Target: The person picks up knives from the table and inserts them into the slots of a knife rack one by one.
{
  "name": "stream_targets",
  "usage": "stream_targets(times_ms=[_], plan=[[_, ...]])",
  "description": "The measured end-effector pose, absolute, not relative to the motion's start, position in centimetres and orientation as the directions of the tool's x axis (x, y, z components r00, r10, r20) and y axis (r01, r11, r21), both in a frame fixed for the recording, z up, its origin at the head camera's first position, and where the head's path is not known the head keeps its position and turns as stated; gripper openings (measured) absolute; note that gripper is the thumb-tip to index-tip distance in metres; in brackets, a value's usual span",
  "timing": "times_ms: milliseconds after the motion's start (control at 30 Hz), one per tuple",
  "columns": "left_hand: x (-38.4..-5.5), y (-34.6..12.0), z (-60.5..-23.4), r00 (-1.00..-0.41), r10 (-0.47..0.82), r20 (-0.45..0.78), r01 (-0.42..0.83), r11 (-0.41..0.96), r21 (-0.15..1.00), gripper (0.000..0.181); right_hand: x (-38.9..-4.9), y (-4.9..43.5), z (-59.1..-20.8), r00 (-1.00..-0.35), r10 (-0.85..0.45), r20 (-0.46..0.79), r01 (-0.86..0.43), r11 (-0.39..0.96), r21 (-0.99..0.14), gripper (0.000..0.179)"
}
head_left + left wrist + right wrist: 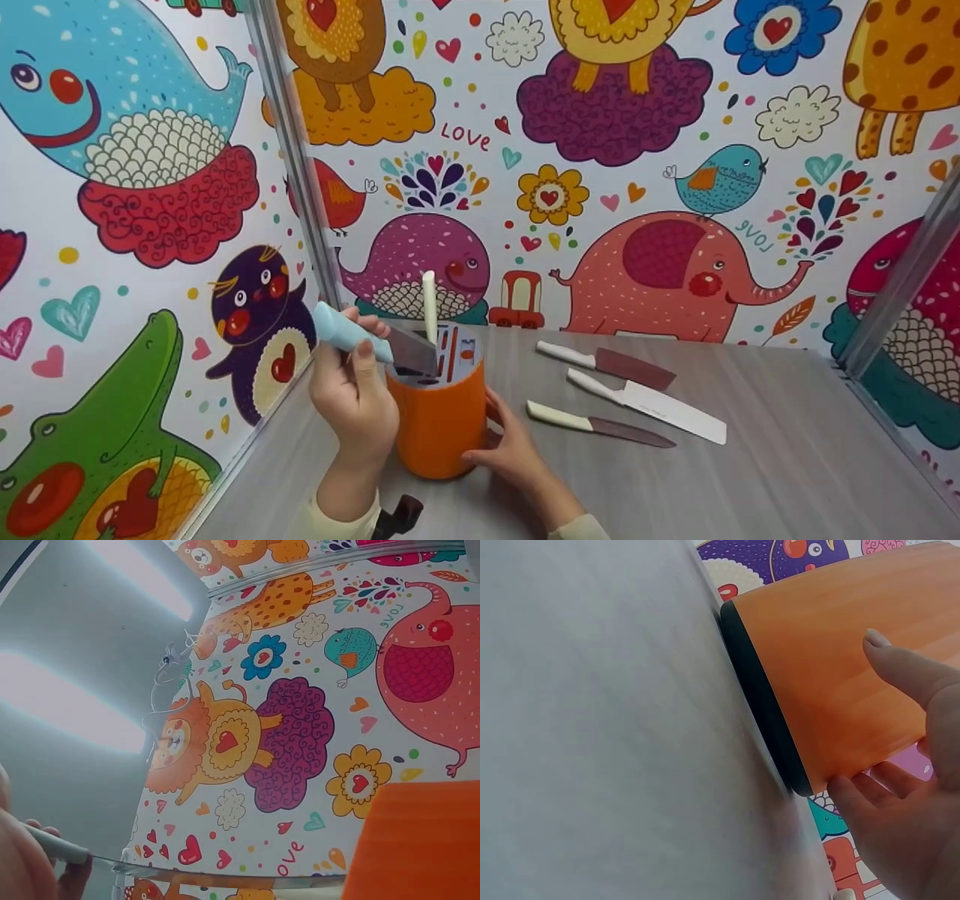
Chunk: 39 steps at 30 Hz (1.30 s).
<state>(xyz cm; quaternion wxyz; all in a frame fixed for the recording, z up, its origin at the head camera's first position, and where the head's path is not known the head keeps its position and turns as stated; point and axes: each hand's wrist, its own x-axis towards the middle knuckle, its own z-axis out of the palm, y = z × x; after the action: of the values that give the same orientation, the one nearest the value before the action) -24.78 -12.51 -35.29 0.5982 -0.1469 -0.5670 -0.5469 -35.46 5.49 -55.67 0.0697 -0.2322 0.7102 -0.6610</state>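
My left hand (356,405) grips the light blue handle of a knife (352,334). Its broad blade slants over the slotted top of an orange knife block (442,431); I cannot tell whether the tip enters a slot. In the left wrist view the blade shows nearly edge-on, near the block (420,847). My right hand (517,446) holds the block's right side low down, thumb in front and fingers curling behind, as the right wrist view shows. A cream-handled knife (430,304) stands upright in the block, its blade hidden.
Right of the block, on the grey table (780,465), lie a white-handled knife with a dark blade (634,367), a white cleaver (671,409) and a cream-handled pointed knife (630,431). Patterned panels (525,187) enclose the back and sides.
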Motion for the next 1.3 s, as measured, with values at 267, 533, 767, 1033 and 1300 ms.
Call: stream_targets(times_ms=[267,533,767,1033,1300], plan=[[-24.8,-12.4,-34.1,-0.257,-0.451,0.855,0.777,0.431,0.46,0.025,-35.5,5.5,-55.8,-0.884,-0.421,0.202,-0.236,0.03,-0.971,0.111],[-25.7,-12.6,-32.3,-0.383,-0.392,0.836,0.716,0.446,0.537,0.025,-35.4,5.6,-55.9,-0.878,-0.426,0.217,-0.248,0.018,-0.969,0.111],[-26.9,-12.5,-30.0,-0.537,-0.321,0.78,0.62,0.478,0.623,0.029,-35.4,5.4,-55.8,-0.884,-0.423,0.201,-0.232,0.024,-0.972,0.111],[-30.1,-11.3,-27.6,-0.644,-0.209,0.736,0.537,0.562,0.63,0.025,-35.8,5.8,-55.7,-0.884,-0.428,0.188,-0.211,0.006,-0.977,0.109],[-31.0,-11.6,-29.1,-0.682,-0.279,0.676,0.458,0.557,0.693,0.028,-35.6,5.7,-55.7,-0.882,-0.438,0.176,-0.193,-0.006,-0.981,0.108]])
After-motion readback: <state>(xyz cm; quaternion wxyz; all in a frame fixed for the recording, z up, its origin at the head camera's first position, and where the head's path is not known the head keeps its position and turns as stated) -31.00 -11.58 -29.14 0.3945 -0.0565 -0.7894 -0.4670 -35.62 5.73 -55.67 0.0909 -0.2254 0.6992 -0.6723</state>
